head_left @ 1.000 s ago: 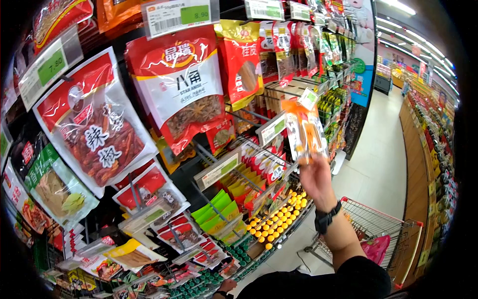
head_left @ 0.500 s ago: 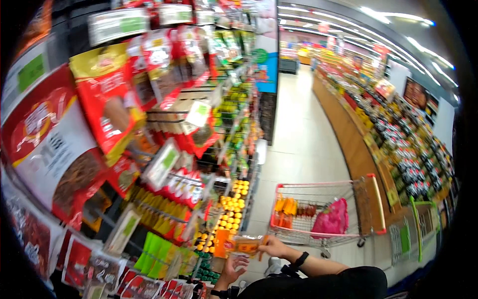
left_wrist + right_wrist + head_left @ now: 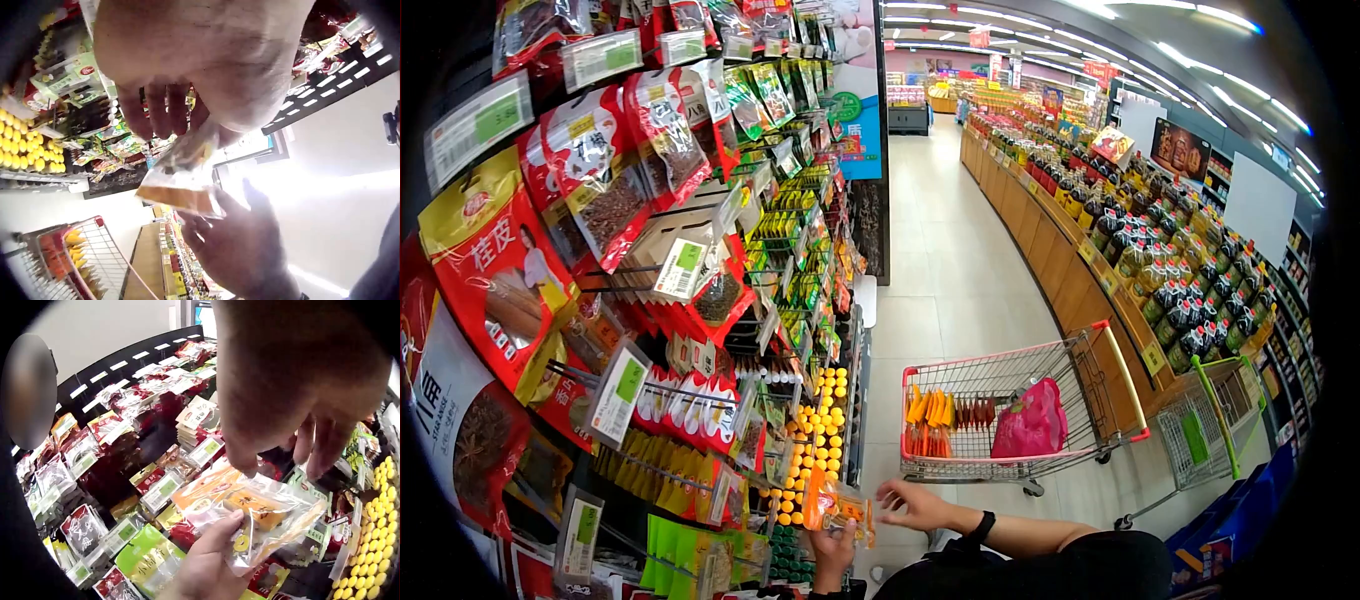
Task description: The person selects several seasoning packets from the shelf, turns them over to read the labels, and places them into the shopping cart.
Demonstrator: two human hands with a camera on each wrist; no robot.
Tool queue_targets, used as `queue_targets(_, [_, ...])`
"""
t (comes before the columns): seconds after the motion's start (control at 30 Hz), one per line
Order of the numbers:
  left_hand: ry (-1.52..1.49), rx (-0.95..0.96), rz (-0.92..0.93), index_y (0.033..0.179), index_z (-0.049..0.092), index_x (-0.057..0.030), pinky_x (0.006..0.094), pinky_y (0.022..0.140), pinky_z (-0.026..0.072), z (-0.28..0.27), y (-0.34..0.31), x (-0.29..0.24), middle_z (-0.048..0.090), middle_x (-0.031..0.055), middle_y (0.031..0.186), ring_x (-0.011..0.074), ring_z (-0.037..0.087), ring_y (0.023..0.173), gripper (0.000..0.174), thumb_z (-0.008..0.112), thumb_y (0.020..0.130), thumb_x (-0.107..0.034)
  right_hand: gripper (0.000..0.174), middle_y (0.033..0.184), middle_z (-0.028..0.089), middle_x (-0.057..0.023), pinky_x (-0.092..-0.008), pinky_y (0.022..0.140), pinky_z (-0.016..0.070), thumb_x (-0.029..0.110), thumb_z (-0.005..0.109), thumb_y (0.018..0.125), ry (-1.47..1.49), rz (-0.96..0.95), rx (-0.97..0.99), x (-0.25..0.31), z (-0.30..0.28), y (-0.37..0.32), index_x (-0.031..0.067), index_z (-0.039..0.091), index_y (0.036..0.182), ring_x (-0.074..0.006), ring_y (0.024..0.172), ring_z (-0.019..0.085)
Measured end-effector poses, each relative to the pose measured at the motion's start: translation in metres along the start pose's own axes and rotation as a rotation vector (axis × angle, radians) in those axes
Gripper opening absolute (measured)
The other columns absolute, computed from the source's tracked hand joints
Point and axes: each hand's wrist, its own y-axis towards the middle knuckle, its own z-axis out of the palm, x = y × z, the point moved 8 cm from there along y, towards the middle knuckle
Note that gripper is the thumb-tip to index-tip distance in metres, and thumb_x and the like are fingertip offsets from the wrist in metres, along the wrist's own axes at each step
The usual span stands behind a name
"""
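A clear plastic packet with an orange top and an orange label (image 3: 824, 500) is in my left hand (image 3: 832, 552), low in the head view. In the right wrist view my left thumb (image 3: 228, 531) presses on the packet's front, with the fingers hidden behind it. My right hand (image 3: 915, 505) hovers just right of the packet, its fingers loosely bent and nothing in them. From the right wrist, that hand (image 3: 300, 400) appears over the packet's upper edge. The left wrist view shows the packet (image 3: 178, 187) between both hands.
Hanging spice packets (image 3: 495, 275) fill the rack on my left, with rows of yellow-capped bottles (image 3: 830, 400) lower down. A shopping cart (image 3: 1122, 375) carries orange and brown packets and a pink bag (image 3: 1032, 420). Behind it stand a green-handled cart (image 3: 1215, 415) and a bottle display (image 3: 1040, 220).
My right hand brought the packet down from the rack to my left hand, which now holds it; the right hand has let go. The head view has turned right, towards the aisle and cart.
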Motion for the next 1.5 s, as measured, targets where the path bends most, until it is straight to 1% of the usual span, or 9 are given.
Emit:
queue_targets(0.1, [0.629, 0.084, 0.219, 0.121, 0.052, 0.0034, 0.0358, 0.086, 0.0493, 0.031, 0.002, -0.05, 0.052, 0.0147, 0.116, 0.0237, 0.058, 0.1, 0.047, 0.071, 0.084, -0.018, 0.071, 0.107, 0.057, -0.0167, -0.0327, 0.079, 0.0535, 0.044, 0.072, 0.086, 0.066, -0.13, 0.125, 0.025, 0.025, 0.008, 0.0023, 0.043, 0.134, -0.0246, 0.104, 0.058])
queue_targets(0.13, [0.427, 0.105, -0.039, 0.12, 0.052, 0.002, 0.0398, 0.092, 0.0457, 0.045, 0.004, -0.063, 0.043, 0.0187, 0.124, 0.0315, 0.052, 0.108, 0.05, 0.072, 0.083, -0.025, 0.081, 0.119, 0.053, -0.0189, -0.036, 0.086, 0.0513, 0.05, 0.07, 0.086, 0.112, -0.074, 0.188, 0.015, 0.033, 0.011, 0.0043, 0.036, 0.144, -0.0265, 0.11, 0.055])
queue_targets(0.3, [0.594, 0.139, 0.21, 0.109, 0.054, -0.0014, 0.0504, 0.097, 0.0398, 0.055, 0.014, -0.089, 0.034, 0.0224, 0.136, 0.0431, 0.039, 0.125, 0.05, 0.063, 0.088, -0.046, 0.077, 0.13, 0.052, -0.0142, -0.0352, 0.096, 0.0444, 0.037, 0.068, 0.091, 0.251, -0.177, 0.259, 0.033, 0.014, 0.03, 0.0055, 0.029, 0.15, -0.0203, 0.115, 0.051])
queue_targets(0.43, [0.655, 0.066, 0.206, 0.134, 0.048, -0.0012, 0.0449, 0.104, 0.0372, 0.043, 0.016, -0.074, 0.035, 0.0195, 0.144, 0.0368, 0.038, 0.131, 0.061, 0.068, 0.088, -0.035, 0.027, 0.089, 0.067, -0.0028, -0.0292, 0.07, 0.051, 0.021, 0.058, 0.098, 0.314, -0.08, 0.2, 0.021, -0.013, 0.049, -0.0006, 0.063, 0.113, -0.0096, 0.079, 0.058])
queue_targets(0.47, [0.755, -0.079, 0.348, 0.136, 0.044, 0.0003, 0.0391, 0.095, 0.046, 0.033, 0.018, -0.078, 0.041, 0.0183, 0.138, 0.033, 0.046, 0.122, 0.068, 0.075, 0.082, -0.027, 0.028, 0.099, 0.067, -0.0042, -0.0305, 0.078, 0.0514, 0.02, 0.057, 0.1, 0.205, 0.032, 0.28, 0.011, -0.015, 0.053, 0.0004, 0.06, 0.119, -0.0109, 0.087, 0.058])
queue_targets(0.53, [0.543, -0.237, 0.067, 0.141, 0.037, -0.0019, 0.0394, 0.091, 0.0422, 0.012, 0.013, -0.061, 0.042, 0.0149, 0.135, 0.0267, 0.047, 0.112, 0.075, 0.075, 0.082, -0.029, 0.026, 0.1, 0.067, -0.0043, -0.029, 0.077, 0.0512, 0.016, 0.059, 0.098, 0.444, 0.104, 0.291, 0.008, -0.016, 0.058, -0.0029, 0.06, 0.116, -0.008, 0.088, 0.058])
queue_targets(0.7, [-0.02, -0.078, -0.237, 0.122, 0.055, 0.0044, 0.028, 0.089, 0.0476, 0.031, 0.004, -0.022, 0.065, 0.0067, 0.112, 0.0118, 0.06, 0.102, 0.038, 0.068, 0.09, -0.011, 0.023, 0.067, 0.051, 0.0078, -0.0247, 0.051, 0.0353, 0.021, 0.066, 0.095, 0.414, 0.12, 0.304, -0.025, -0.017, 0.068, -0.0007, 0.065, 0.099, -0.0037, 0.059, 0.042])
queue_targets(1.03, [0.055, -0.174, -0.347, 0.114, 0.06, 0.005, 0.0256, 0.079, 0.0526, 0.062, 0.009, -0.01, 0.068, 0.006, 0.104, 0.009, 0.063, 0.09, 0.03, 0.069, 0.088, -0.007, 0.025, 0.1, 0.068, -0.0019, -0.0282, 0.085, 0.0502, 0.002, 0.07, 0.088, 0.487, 0.058, 0.641, -0.028, -0.026, 0.081, -0.0015, 0.06, 0.111, -0.0089, 0.091, 0.06])
queue_targets(1.5, [0.111, -0.197, -0.377, 0.108, 0.065, 0.0032, 0.027, 0.079, 0.0529, 0.114, 0.048, 0.025, 0.07, 0.0059, 0.1, 0.0105, 0.064, 0.088, 0.025, 0.071, 0.087, -0.009, 0.034, 0.088, 0.067, -0.0086, -0.0309, 0.076, 0.0506, 0.017, 0.076, 0.082, 0.136, 0.094, 0.618, -0.084, -0.084, 0.083, -0.0031, 0.06, 0.105, -0.0139, 0.083, 0.062])
